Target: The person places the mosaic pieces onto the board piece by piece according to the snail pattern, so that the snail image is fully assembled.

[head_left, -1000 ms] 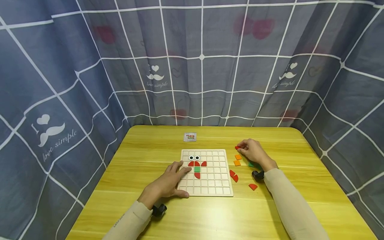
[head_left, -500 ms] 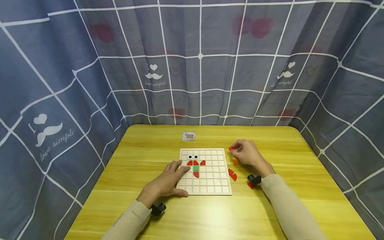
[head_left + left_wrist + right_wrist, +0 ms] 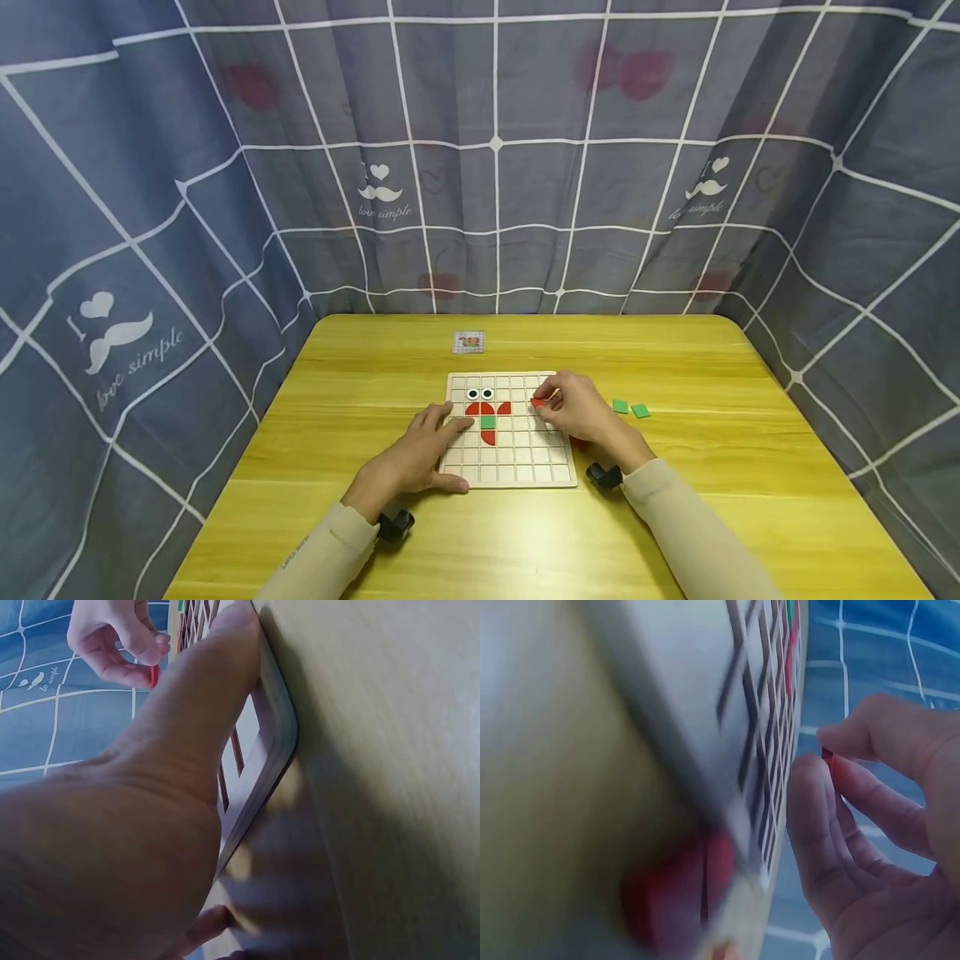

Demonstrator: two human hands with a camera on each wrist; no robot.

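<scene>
My right hand [image 3: 579,410] pinches a small red piece [image 3: 537,402] between thumb and fingertips, over the right part of the gridded board [image 3: 525,476]. The right wrist view shows the red piece [image 3: 827,756] edge-on, so its outline is hard to tell. My left hand [image 3: 417,452] rests spread on the board's left edge, thumb by the near corner. On the board sit two round eye pieces [image 3: 480,394], a row of red quarter-circle pieces [image 3: 473,408], a green square [image 3: 487,422] and another red quarter circle [image 3: 488,437] below it.
Two green squares [image 3: 630,408] lie on the wooden table [image 3: 525,542] right of the board. Red pieces [image 3: 579,445] beside the board are partly hidden by my right hand. A small picture card [image 3: 468,342] lies behind the board. A checked curtain [image 3: 450,192] surrounds the table.
My right hand has carried the red piece leftward and nearer, from the table beyond the loose pieces to over the board. The green squares have come into sight. My left hand stays put.
</scene>
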